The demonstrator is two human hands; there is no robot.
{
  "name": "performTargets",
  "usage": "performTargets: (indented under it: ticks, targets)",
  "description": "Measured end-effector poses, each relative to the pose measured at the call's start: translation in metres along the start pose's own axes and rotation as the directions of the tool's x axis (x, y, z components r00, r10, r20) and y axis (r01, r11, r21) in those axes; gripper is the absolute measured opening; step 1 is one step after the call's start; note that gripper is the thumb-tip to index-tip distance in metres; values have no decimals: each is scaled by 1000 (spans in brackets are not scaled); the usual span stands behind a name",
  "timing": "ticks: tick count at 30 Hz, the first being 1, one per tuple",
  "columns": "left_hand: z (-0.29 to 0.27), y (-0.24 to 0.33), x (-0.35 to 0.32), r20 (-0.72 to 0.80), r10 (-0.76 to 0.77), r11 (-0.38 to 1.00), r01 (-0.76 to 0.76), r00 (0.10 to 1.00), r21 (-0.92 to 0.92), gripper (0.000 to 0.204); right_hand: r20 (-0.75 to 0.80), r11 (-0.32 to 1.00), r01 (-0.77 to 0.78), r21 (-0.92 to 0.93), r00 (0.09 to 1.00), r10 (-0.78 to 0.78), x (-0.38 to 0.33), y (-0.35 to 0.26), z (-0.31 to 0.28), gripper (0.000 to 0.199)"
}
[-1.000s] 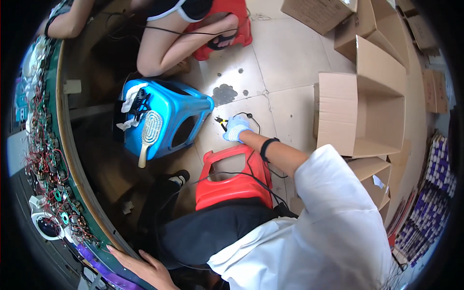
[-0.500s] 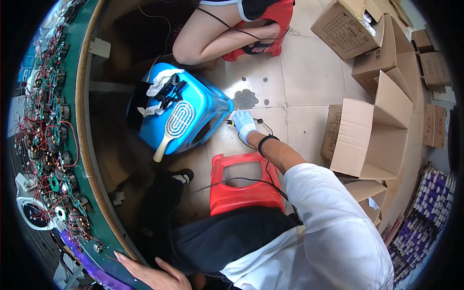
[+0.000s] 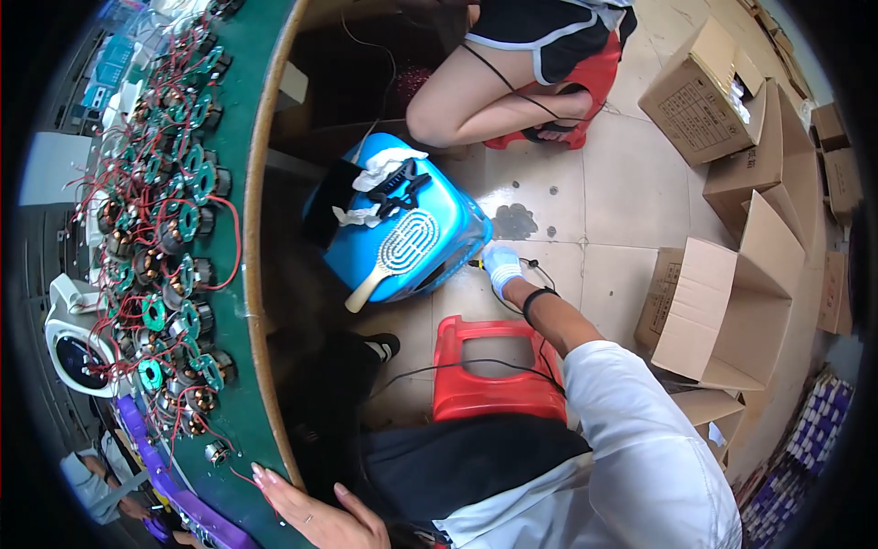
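Note:
My bare left hand (image 3: pixel 320 517) lies on the rim of the green workbench (image 3: pixel 240 366), fingers stretched and thumb apart. Near its fingertips is a small motor (image 3: pixel 217 452) with a red wire. Far down, my right hand (image 3: pixel 502 265), in a white-and-blue glove, is at the lower right corner of a blue plastic stool (image 3: pixel 457 206). Its fingertips are hidden, so I cannot tell whether they grip anything. A small yellow-and-black piece (image 3: pixel 476 263) and a black cable (image 3: pixel 543 271) are beside the glove. The stool bears a hairbrush (image 3: pixel 407 242), a black hair clip (image 3: pixel 400 188) and crumpled white tissue (image 3: pixel 389 167).
Many wired motors (image 3: pixel 174 265) crowd the bench. A red stool (image 3: pixel 494 393) stands near me, a cable across it. Another person's bent leg (image 3: pixel 466 96) rests at a red stool (image 3: pixel 599 82). Open cardboard boxes (image 3: pixel 704 311) line the right; a dark patch (image 3: pixel 515 221) marks the floor.
The whole view has shifted, so the scene sits further right and slightly lower, with more of the bench showing. My hands keep nearly the same places relative to bench and blue stool.

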State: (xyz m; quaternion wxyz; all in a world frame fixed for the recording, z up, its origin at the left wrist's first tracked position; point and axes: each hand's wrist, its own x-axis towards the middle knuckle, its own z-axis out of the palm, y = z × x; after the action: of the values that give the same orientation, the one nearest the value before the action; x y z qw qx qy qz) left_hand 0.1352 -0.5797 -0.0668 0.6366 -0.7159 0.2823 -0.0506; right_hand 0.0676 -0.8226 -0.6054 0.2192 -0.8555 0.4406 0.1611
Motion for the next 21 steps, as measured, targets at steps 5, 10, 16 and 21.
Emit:
performTargets:
  ticks: [5, 10, 16, 21]
  targets:
    - [9, -7, -4, -116, -119, 873, 49, 986, -485, 67, -111, 949, 312, 49, 946, -305, -43, 27, 2, 17]
    - [29, 2, -2, -262, -199, 594, -96, 944, -798, 67, 248, 922, 259, 286, 910, -332, -124, 29, -86, 47]
    - [54, 15, -7, -250, -214, 237, -198, 944, -951, 78, -112, 682, 567, 462, 800, -589, -219, -5, -245, 54]
    - [67, 16, -11, -302, -392, 204, -238, 869, -950, 70, -202, 640, 628, 442, 765, -612, -274, -75, -415, 53]
